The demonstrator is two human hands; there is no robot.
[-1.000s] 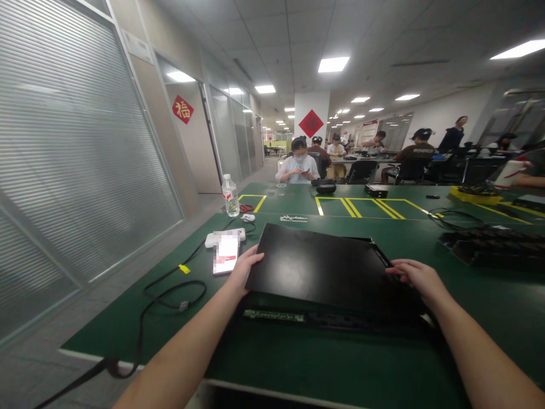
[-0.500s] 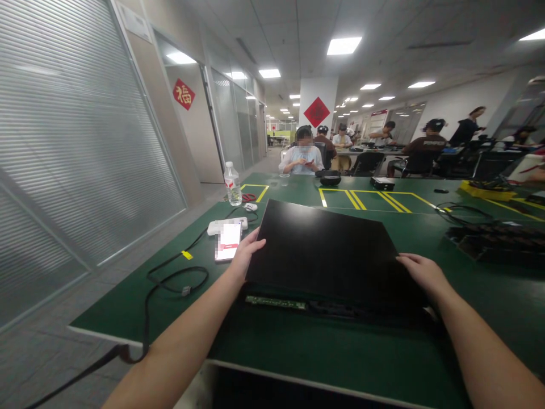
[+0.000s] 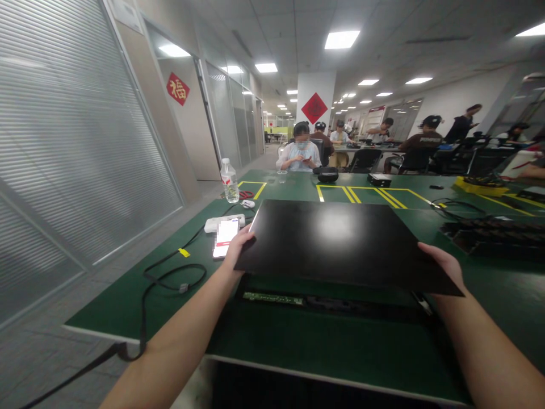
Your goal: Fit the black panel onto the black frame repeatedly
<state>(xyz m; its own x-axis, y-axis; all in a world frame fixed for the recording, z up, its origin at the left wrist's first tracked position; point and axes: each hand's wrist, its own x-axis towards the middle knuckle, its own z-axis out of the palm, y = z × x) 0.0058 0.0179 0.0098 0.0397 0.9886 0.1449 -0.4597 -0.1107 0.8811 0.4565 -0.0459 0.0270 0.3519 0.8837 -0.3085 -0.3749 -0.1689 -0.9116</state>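
Observation:
Between my hands I hold a flat black glossy screen panel (image 3: 323, 244), tilted, with a ceiling light reflected in its face. My left hand (image 3: 240, 244) grips its left edge, thumb on top. My right hand (image 3: 445, 267) holds the right edge, with most of its fingers hidden beneath. Under the near edge, a narrow green circuit board (image 3: 272, 298) lies along a dark strip (image 3: 340, 307) on the green table (image 3: 340, 349). A small light-coloured piece (image 3: 421, 304) shows below the panel near my right hand; its kind is unclear.
Left of the panel lie a lit phone (image 3: 225, 236), a white power strip (image 3: 223, 222) and a looped black cable (image 3: 170, 278). A water bottle (image 3: 230, 182) stands behind them. Black parts (image 3: 489, 236) sit to the right. A person (image 3: 300, 153) sits across the table.
The panel has tipped flatter and lifted off the parts beneath, and now catches the light's reflection. My right hand has moved right and slightly under its edge. My view has shifted slightly.

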